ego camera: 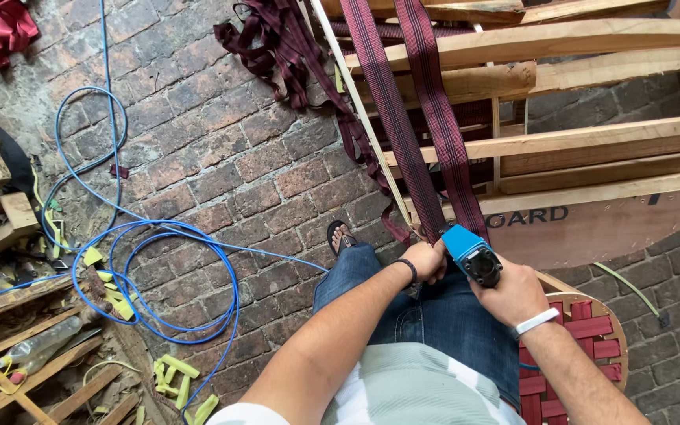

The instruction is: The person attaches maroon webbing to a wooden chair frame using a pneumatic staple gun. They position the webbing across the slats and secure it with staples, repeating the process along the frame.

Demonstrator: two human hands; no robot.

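The right hand [515,295] is gripping a blue pneumatic staple gun [472,254], its nose pointing at the near ends of two maroon webbing straps [423,134], while the left hand [426,261] is closing on those ends and pulling them taut. The straps are running far across a wooden furniture frame [592,142]; to fasten well, the webbing should probably be staying tight and flat, fingers clear of the nose. A blue air hose [151,267] is coiling on the brick floor [222,157] to the left.

Both forearms reaching up-frame, bare; left hand [426,262] fisted at centre, right hand [513,295] closed just beside, lower right, wrists banded.
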